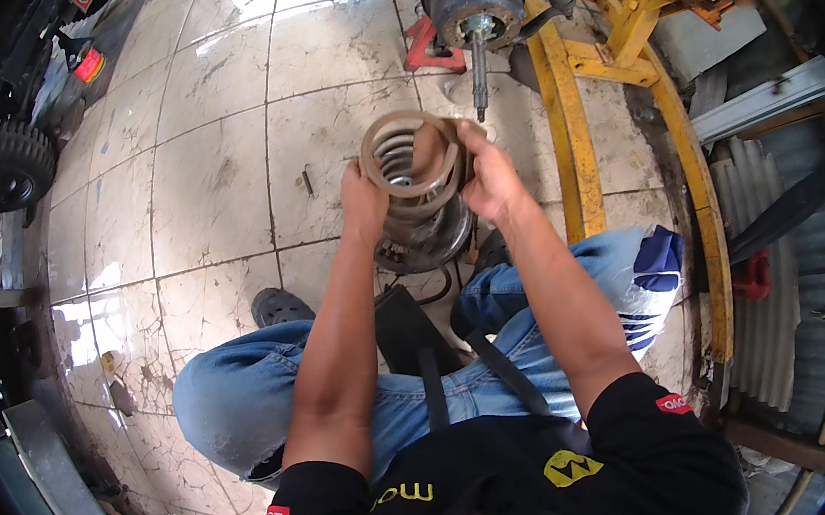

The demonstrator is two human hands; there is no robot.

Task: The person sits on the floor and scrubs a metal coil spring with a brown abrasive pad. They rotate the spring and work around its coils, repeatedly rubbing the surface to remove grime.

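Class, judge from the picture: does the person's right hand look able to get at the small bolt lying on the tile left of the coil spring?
Probably not as things stand: the right hand grips the coil spring, which sits between it and the bolt. The left hand is nearer.

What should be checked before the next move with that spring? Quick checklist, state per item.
1. Left hand on the spring: ok, it grips the left side of the top coil.
2. Right hand on the spring: ok, it grips the right side.
3. Spring upright: ok, the top coil faces the camera and the lower end sits on the round seat.
4. Lower end seated true: cannot tell, the coils hide it.
5. Feet clear: not ok, the dark shoe lies close to the seat.
6. Hub shaft clear of the hands: ok, it points down just beyond the spring, apart from it.
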